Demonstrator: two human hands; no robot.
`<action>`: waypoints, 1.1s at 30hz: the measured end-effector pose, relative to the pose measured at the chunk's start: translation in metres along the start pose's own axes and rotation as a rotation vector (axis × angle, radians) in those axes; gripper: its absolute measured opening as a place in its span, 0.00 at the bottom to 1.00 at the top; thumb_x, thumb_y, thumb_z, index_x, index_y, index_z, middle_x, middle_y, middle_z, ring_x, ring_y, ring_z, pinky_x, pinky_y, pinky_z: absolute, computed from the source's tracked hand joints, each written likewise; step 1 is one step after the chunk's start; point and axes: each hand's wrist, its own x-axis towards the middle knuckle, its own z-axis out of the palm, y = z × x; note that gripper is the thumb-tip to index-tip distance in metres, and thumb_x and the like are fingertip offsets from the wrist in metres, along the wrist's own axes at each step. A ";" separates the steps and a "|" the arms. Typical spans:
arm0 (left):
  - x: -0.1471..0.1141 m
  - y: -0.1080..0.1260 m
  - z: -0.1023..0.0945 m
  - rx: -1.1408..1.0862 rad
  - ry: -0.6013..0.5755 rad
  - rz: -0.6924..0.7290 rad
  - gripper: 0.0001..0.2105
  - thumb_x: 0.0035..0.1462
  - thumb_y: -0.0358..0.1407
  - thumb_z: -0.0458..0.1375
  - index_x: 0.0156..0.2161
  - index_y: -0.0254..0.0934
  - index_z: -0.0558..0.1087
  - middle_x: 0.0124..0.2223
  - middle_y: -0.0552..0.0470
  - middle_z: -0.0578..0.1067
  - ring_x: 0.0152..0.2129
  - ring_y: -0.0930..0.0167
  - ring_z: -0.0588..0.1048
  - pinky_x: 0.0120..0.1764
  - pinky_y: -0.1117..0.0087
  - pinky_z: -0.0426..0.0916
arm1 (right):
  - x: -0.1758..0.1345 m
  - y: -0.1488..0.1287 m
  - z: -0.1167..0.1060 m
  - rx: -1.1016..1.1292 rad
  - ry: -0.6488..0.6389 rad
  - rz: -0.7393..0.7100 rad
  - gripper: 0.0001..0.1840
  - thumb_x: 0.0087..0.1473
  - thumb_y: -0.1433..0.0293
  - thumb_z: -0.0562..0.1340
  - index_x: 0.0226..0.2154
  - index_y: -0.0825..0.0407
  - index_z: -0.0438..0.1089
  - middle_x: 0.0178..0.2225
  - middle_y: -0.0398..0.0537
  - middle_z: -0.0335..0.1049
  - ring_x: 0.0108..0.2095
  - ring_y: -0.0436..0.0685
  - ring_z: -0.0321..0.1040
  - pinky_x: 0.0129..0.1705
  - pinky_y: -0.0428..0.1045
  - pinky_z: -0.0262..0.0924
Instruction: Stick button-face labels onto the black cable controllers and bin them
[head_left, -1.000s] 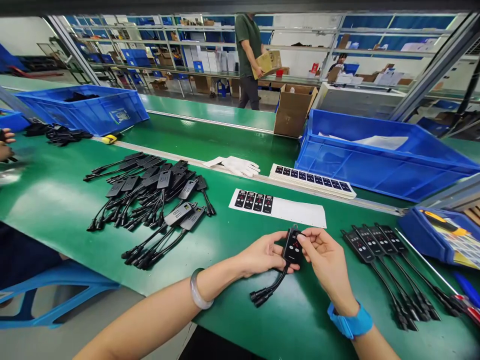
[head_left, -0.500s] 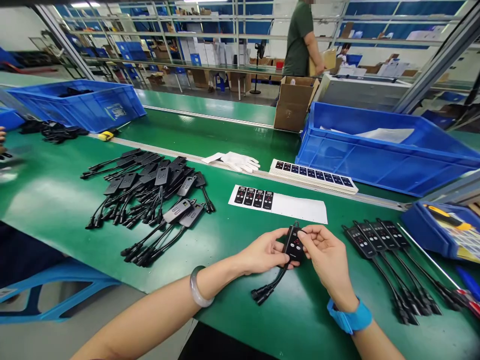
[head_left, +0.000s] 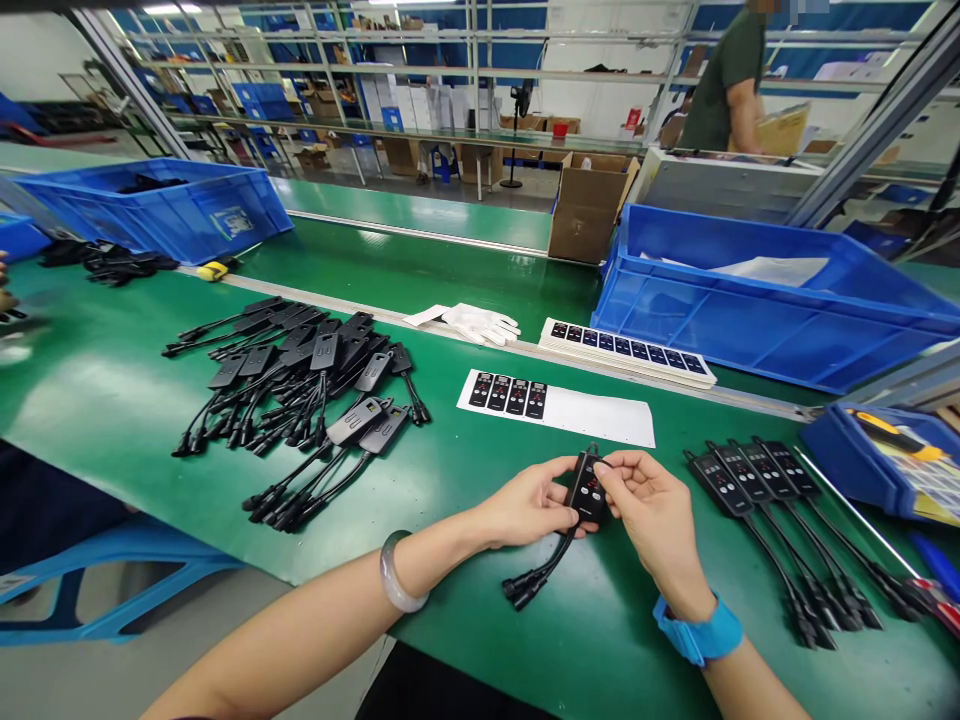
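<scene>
A small black controller (head_left: 587, 492) with a buttoned face label and two short plug leads is held just over the green bench. My left hand (head_left: 529, 505) is closed round its left side and lower end. With thumb and bent fingers, my right hand (head_left: 651, 505) grips the upper right edge, the thumb pressed on the face. Beyond them lies a white backing sheet (head_left: 592, 417) with several black labels on its left part. Labelled controllers (head_left: 750, 470) rest in a row to the right. At left is a heap of grey-black controllers (head_left: 322, 350) without face labels showing.
A stack of label sheets (head_left: 630, 352) and a white glove (head_left: 480, 323) lie along the metal rail. Blue bins stand at back right (head_left: 765, 310) and back left (head_left: 172, 215). A small blue tray (head_left: 877, 460) sits at right. Another person (head_left: 724, 90) is in the background.
Both hands and the controller stay almost still. The background person has moved to the right, carrying a yellowish box-like thing.
</scene>
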 end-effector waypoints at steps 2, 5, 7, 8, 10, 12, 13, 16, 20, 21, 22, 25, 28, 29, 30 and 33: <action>0.000 0.001 0.000 0.006 0.003 -0.002 0.29 0.49 0.28 0.61 0.56 0.34 0.60 0.34 0.45 0.77 0.34 0.65 0.77 0.41 0.62 0.70 | 0.000 0.001 0.000 0.003 -0.002 0.004 0.16 0.44 0.60 0.69 0.29 0.54 0.69 0.20 0.40 0.63 0.19 0.46 0.58 0.18 0.42 0.54; 0.000 0.001 0.000 0.007 0.001 0.002 0.28 0.49 0.29 0.61 0.56 0.33 0.60 0.35 0.44 0.77 0.34 0.65 0.77 0.41 0.62 0.70 | 0.000 0.002 0.000 -0.002 -0.002 0.013 0.16 0.44 0.60 0.69 0.29 0.54 0.69 0.21 0.40 0.63 0.19 0.46 0.58 0.18 0.42 0.54; 0.000 0.001 0.000 0.006 -0.005 0.007 0.27 0.49 0.30 0.62 0.55 0.33 0.61 0.35 0.45 0.77 0.35 0.65 0.77 0.41 0.62 0.70 | 0.001 0.003 0.000 -0.003 0.002 0.018 0.17 0.44 0.60 0.69 0.30 0.54 0.68 0.20 0.40 0.63 0.19 0.46 0.59 0.18 0.43 0.55; 0.000 0.000 0.000 0.004 -0.009 0.009 0.27 0.49 0.30 0.62 0.54 0.33 0.61 0.34 0.45 0.77 0.35 0.65 0.77 0.41 0.62 0.70 | 0.001 0.003 0.000 0.002 0.005 0.019 0.18 0.43 0.60 0.69 0.31 0.54 0.68 0.20 0.39 0.63 0.18 0.47 0.59 0.18 0.43 0.55; 0.000 0.000 -0.001 -0.006 -0.012 0.011 0.26 0.48 0.30 0.62 0.54 0.34 0.62 0.34 0.46 0.77 0.34 0.65 0.77 0.41 0.62 0.70 | 0.001 0.003 -0.001 0.021 0.013 0.021 0.21 0.42 0.59 0.70 0.35 0.53 0.66 0.19 0.38 0.63 0.18 0.48 0.59 0.17 0.43 0.54; 0.000 -0.001 -0.001 -0.018 -0.010 0.003 0.26 0.48 0.30 0.62 0.53 0.34 0.62 0.33 0.47 0.77 0.34 0.65 0.78 0.42 0.61 0.70 | 0.003 0.003 -0.003 0.015 0.008 0.030 0.25 0.41 0.58 0.71 0.38 0.52 0.64 0.19 0.37 0.63 0.18 0.48 0.58 0.17 0.43 0.52; 0.000 -0.001 -0.001 -0.026 -0.007 -0.007 0.26 0.48 0.30 0.62 0.53 0.35 0.62 0.33 0.47 0.77 0.34 0.65 0.78 0.42 0.61 0.70 | 0.004 0.003 -0.004 -0.008 0.003 0.031 0.26 0.40 0.58 0.70 0.39 0.51 0.64 0.18 0.36 0.62 0.18 0.48 0.58 0.17 0.43 0.52; 0.000 0.001 -0.002 -0.069 0.006 -0.060 0.24 0.46 0.28 0.62 0.50 0.36 0.63 0.33 0.47 0.77 0.33 0.64 0.78 0.41 0.60 0.70 | 0.008 0.003 -0.007 -0.128 -0.013 0.009 0.24 0.41 0.56 0.69 0.37 0.52 0.66 0.18 0.35 0.59 0.19 0.48 0.57 0.20 0.44 0.53; 0.001 0.004 -0.003 -0.169 0.033 -0.114 0.19 0.49 0.31 0.58 0.48 0.35 0.64 0.34 0.44 0.77 0.31 0.62 0.79 0.39 0.59 0.71 | 0.009 0.008 -0.007 -0.192 -0.131 -0.026 0.21 0.47 0.56 0.65 0.39 0.52 0.68 0.25 0.41 0.65 0.25 0.51 0.63 0.26 0.46 0.59; 0.002 0.004 -0.004 -0.190 0.045 -0.113 0.18 0.50 0.32 0.56 0.48 0.34 0.65 0.34 0.44 0.76 0.30 0.62 0.79 0.38 0.59 0.71 | 0.009 0.010 -0.005 -0.200 -0.168 -0.035 0.21 0.48 0.57 0.64 0.41 0.52 0.68 0.27 0.43 0.67 0.27 0.52 0.65 0.28 0.47 0.61; 0.002 0.004 -0.004 -0.205 0.059 -0.108 0.17 0.51 0.33 0.55 0.48 0.34 0.65 0.33 0.44 0.76 0.29 0.62 0.79 0.37 0.59 0.72 | 0.007 0.012 -0.004 -0.212 -0.199 -0.045 0.21 0.48 0.57 0.64 0.43 0.52 0.67 0.30 0.45 0.69 0.28 0.53 0.66 0.29 0.48 0.62; 0.003 0.004 -0.006 -0.209 0.088 -0.076 0.16 0.53 0.35 0.54 0.47 0.34 0.67 0.33 0.45 0.76 0.25 0.66 0.78 0.34 0.63 0.72 | 0.002 0.017 0.000 -0.249 -0.255 -0.066 0.27 0.46 0.58 0.66 0.48 0.49 0.64 0.35 0.46 0.71 0.31 0.55 0.68 0.32 0.49 0.65; 0.004 0.004 -0.006 -0.216 0.124 -0.053 0.14 0.53 0.36 0.55 0.46 0.34 0.68 0.33 0.46 0.75 0.25 0.69 0.76 0.30 0.69 0.70 | -0.002 0.017 0.001 -0.291 -0.326 -0.069 0.40 0.42 0.60 0.70 0.56 0.47 0.57 0.42 0.47 0.71 0.35 0.57 0.69 0.36 0.51 0.66; 0.004 0.004 -0.006 -0.228 0.137 -0.049 0.15 0.54 0.36 0.55 0.46 0.34 0.68 0.34 0.46 0.75 0.26 0.69 0.76 0.30 0.70 0.70 | -0.003 0.015 0.001 -0.295 -0.354 -0.068 0.45 0.40 0.61 0.71 0.58 0.46 0.54 0.45 0.48 0.70 0.38 0.58 0.69 0.38 0.51 0.66; 0.004 0.004 -0.005 -0.239 0.149 -0.042 0.15 0.54 0.37 0.55 0.47 0.34 0.67 0.34 0.46 0.75 0.27 0.69 0.77 0.30 0.71 0.70 | -0.003 0.013 0.001 -0.288 -0.381 -0.064 0.49 0.38 0.61 0.72 0.60 0.46 0.51 0.48 0.49 0.68 0.40 0.59 0.69 0.40 0.52 0.66; 0.004 0.004 -0.004 -0.231 0.147 -0.021 0.16 0.55 0.41 0.56 0.47 0.35 0.66 0.35 0.46 0.76 0.26 0.68 0.77 0.31 0.68 0.71 | -0.003 0.009 0.000 -0.202 -0.411 -0.039 0.43 0.48 0.59 0.65 0.62 0.47 0.48 0.52 0.51 0.66 0.47 0.60 0.66 0.44 0.53 0.65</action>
